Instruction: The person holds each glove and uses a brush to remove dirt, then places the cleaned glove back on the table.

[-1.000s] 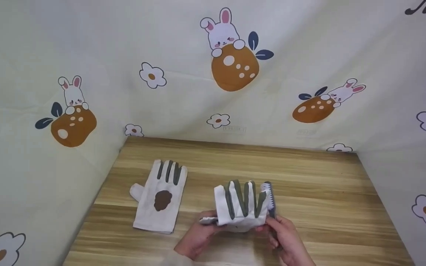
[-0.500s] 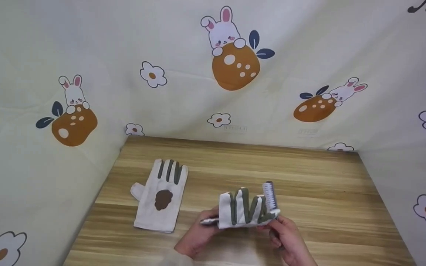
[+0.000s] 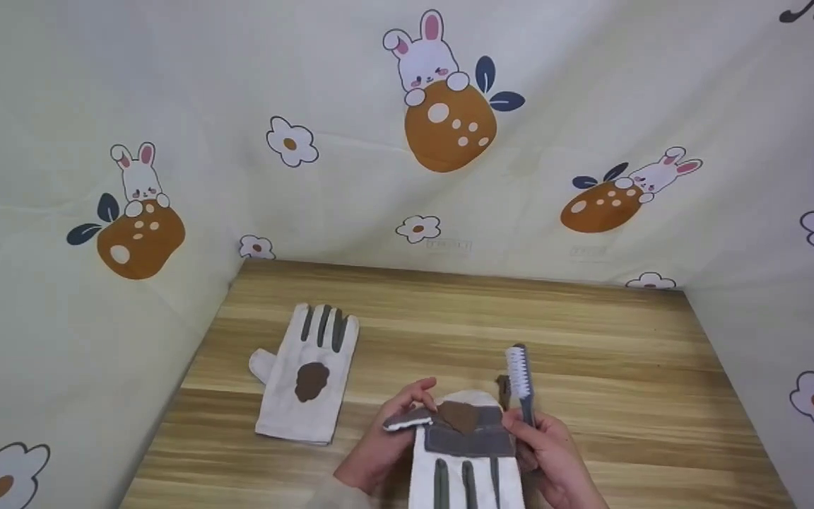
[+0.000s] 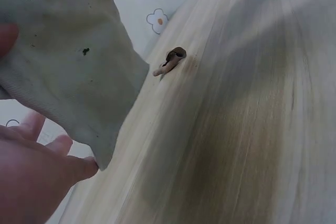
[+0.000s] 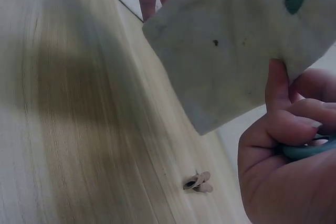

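Currently, glove (image 3: 470, 444) between left hand (image 3: 384, 450) pinching one edge, right hand (image 3: 552, 451) gripping brush (image 3: 518, 371) plus other edge.

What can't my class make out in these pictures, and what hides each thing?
- Head view: the finger ends of the held glove, cut off by the bottom edge.
- Head view: part of the handle of the brush, hidden by the right hand.
- Head view: the underside of the other glove, hidden against the table.
- Left wrist view: what the little brown thing is; too small to tell.
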Motion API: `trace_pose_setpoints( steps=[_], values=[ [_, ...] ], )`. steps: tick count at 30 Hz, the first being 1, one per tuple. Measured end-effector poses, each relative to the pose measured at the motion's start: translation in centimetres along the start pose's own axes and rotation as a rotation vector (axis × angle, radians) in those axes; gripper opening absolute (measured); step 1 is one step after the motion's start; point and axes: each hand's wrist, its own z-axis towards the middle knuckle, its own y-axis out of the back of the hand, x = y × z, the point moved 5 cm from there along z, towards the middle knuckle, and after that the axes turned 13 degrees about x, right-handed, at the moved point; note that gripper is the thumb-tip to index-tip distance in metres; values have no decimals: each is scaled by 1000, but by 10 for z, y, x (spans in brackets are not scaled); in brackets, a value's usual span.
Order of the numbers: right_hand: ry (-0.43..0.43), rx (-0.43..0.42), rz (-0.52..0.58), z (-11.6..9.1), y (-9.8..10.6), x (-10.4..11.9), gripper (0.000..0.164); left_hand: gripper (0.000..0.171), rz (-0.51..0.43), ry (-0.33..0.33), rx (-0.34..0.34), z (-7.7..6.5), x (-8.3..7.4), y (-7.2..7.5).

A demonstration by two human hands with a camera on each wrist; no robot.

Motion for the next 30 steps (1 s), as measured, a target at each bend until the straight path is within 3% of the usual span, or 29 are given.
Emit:
trace_pose_setpoints(
  steps=[4,9,11,18,21,26,28,30],
  values=[
    [9,11,3,-1,-1,0,7,21,33,-13,-11,-1,-1,1],
    [20,-7,-38,-2,-1,0,6,31,15,28,-41,-3,1,1],
    [24,-15,-40,-2,-1,0,7,40,-27,43,-50,-3,2,1],
    [38,-14,-52,-1,-1,0,7,84,-223,3,-50,-5,5,-3],
    [57,-20,-63,-1,-1,0,10,83,-302,16,-30,-7,8,-7],
    [88,-40,-99,0,-2,2,12,57,-527,152,73,-18,20,-18],
    [92,-43,-100,0,-1,2,12,50,-633,151,121,-21,21,-21],
    [94,-44,-88,0,-1,2,12,48,-736,107,184,-20,19,-23]
  ],
)
